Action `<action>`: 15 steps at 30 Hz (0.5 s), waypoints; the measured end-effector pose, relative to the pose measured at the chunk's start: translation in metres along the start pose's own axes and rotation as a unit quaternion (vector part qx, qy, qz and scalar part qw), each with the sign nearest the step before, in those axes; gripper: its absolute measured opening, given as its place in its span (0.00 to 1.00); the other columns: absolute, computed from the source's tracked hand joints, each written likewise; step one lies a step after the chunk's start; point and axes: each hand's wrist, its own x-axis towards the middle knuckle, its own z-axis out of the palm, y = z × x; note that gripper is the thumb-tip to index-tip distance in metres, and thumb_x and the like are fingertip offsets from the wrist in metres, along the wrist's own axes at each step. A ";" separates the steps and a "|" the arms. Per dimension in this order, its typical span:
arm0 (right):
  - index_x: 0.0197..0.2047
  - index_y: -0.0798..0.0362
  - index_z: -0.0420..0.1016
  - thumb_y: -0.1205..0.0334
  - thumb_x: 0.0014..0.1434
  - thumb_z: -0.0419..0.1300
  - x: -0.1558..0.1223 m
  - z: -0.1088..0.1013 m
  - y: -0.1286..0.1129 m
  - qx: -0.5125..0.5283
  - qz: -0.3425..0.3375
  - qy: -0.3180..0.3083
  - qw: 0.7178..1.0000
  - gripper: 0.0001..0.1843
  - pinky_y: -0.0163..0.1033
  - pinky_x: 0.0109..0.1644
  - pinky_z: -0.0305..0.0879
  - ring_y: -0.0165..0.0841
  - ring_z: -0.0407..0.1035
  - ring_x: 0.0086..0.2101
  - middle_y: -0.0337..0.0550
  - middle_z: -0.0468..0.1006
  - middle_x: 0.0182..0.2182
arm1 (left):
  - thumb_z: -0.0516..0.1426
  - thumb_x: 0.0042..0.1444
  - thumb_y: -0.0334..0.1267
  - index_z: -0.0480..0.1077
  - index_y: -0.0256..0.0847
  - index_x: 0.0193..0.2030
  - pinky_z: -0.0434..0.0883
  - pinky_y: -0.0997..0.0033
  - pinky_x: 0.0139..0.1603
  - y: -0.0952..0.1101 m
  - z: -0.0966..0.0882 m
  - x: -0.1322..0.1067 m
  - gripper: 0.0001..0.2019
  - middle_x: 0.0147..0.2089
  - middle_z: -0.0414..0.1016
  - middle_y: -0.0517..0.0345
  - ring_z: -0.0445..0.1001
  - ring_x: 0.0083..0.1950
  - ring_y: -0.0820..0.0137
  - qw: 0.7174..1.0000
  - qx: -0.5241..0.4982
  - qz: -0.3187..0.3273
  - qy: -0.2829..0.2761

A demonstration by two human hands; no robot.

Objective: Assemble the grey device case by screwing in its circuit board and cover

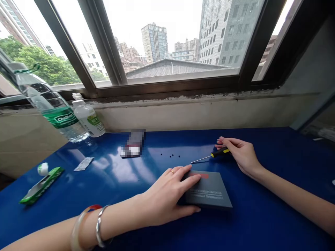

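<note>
In my head view, my left hand [163, 197] lies flat with open fingers on a dark gray media converter [209, 191] on the blue table [261, 223]. My right hand [239, 155] curls shut on a yellow and black screwdriver [216, 152], just beside it, and tiny black screws [170, 155] lie nearby.

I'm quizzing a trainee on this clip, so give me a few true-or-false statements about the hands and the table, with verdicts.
The right hand holds a small screwdriver. True.

The left hand rests on a dark grey media converter box. True.

Tiny black screws sit in a tray. False: the tiny black screws lie loose on the blue tabletop.

The left hand holds a green packet. False: the green packet lies on the table at the far left, with neither hand touching it.
</note>
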 end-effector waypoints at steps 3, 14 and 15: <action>0.36 0.55 0.80 0.46 0.50 0.65 -0.003 -0.002 -0.003 -0.073 -0.027 -0.038 0.996 0.20 0.45 0.47 0.73 0.38 0.76 0.38 0.48 0.81 0.37 | 0.63 0.52 0.47 0.53 0.43 0.64 0.65 0.52 0.60 -0.001 -0.001 -0.007 0.36 0.65 0.60 0.41 0.63 0.63 0.54 0.992 -0.110 -0.069 0.002; 0.44 0.42 0.80 0.47 0.46 0.68 -0.028 -0.003 -0.019 -0.337 -0.203 -0.255 0.884 0.21 0.56 0.57 0.59 0.47 0.69 0.49 0.42 0.78 0.47 | 0.70 0.33 0.48 0.55 0.43 0.36 0.67 0.59 0.49 -0.018 0.003 -0.013 0.31 0.46 0.70 0.56 0.65 0.50 0.59 0.956 -0.227 -0.179 0.040; 0.45 0.41 0.79 0.47 0.47 0.67 -0.028 -0.004 -0.016 -0.347 -0.211 -0.258 0.877 0.21 0.56 0.57 0.58 0.47 0.69 0.50 0.42 0.77 0.48 | 0.71 0.32 0.49 0.56 0.43 0.34 0.66 0.59 0.49 -0.021 0.004 -0.012 0.30 0.45 0.70 0.56 0.66 0.49 0.59 0.962 -0.215 -0.165 0.041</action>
